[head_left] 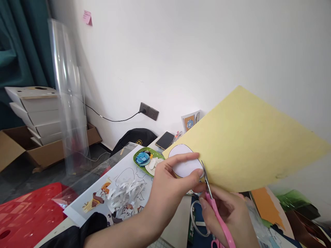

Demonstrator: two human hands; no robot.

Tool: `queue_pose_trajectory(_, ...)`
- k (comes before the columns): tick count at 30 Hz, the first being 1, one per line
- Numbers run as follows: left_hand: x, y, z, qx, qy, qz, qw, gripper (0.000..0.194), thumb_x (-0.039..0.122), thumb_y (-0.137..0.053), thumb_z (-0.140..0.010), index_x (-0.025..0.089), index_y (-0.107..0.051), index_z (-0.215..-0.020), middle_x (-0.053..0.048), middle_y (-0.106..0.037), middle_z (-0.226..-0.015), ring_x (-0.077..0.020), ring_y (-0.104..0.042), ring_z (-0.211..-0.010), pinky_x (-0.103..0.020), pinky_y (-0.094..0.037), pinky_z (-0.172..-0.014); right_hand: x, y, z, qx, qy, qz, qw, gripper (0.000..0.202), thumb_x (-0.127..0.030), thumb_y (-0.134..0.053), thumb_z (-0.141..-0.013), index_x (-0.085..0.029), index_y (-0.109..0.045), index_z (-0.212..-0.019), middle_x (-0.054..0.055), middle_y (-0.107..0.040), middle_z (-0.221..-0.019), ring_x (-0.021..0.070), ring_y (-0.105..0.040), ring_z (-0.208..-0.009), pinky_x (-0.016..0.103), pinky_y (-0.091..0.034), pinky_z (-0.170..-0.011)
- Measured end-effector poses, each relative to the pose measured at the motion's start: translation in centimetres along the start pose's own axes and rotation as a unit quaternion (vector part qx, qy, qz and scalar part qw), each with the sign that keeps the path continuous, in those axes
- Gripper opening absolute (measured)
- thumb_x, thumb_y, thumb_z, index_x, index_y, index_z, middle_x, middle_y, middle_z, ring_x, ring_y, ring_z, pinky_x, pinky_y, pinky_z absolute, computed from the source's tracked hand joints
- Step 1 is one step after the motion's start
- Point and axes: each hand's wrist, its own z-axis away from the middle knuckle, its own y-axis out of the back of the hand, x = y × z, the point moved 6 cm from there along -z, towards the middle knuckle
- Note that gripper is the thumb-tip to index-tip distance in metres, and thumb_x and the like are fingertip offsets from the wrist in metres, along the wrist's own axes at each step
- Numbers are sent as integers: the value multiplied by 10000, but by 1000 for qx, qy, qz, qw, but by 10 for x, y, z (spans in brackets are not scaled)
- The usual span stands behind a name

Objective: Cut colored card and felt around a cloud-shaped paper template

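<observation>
So on our far left there's a cardboard box (49, 155) stacked with white cartons, then a clear plastic roll (64, 89) standing upright. Next up we've got a printed sheet (89, 193) heaped with white paper strips (126, 196), and a green tray (156, 153) just beyond, holding blue and white cutouts. Our left hand (170, 182) is pinching a white paper oval (184, 167) over the near left corner of a big yellow sheet (245, 137), thumb and index finger on top. Right at the oval's edge sit the blades of our pink-handled scissors (216, 213), gripped by our right hand (234, 210). Some torn orange paper (267, 206) lies farther right
</observation>
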Motion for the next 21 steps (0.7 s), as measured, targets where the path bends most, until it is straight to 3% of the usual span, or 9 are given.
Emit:
queue_pose_trajectory(4,1,0,-2,11,0,-9,1000,197,174,-755,-695,223,-733,-885,15,-651,-678,-85,-604,-573,-177,-500,-579,4,1,0,-38,-4,-12,999,387,-219,-622,-652,-445,-712,-954,-12,-735,-775,191,-633,-558,263,-479,-497)
queue_pose_trajectory(10,2,-1,-3,12,-2,-8,1000,199,180,-762,-682,217,-738,-877,13,-639,-660,-77,-560,-536,-187,-488,-560,7,2,-1,-11,-25,11,1000,224,-144,-599,-645,-274,-750,-748,-24,-659,-591,149,-539,-445,214,-452,-419)
queue_pose_trajectory(21,2,-1,-2,11,1,1,1000,204,187,-768,-676,218,-733,-875,18,-624,-663,-78,-544,-535,-187,-455,-537,-13,2,-7,-14,35,80,996,140,-171,-559,-645,-223,-688,-635,-18,-609,-505,143,-488,-386,201,-423,-350)
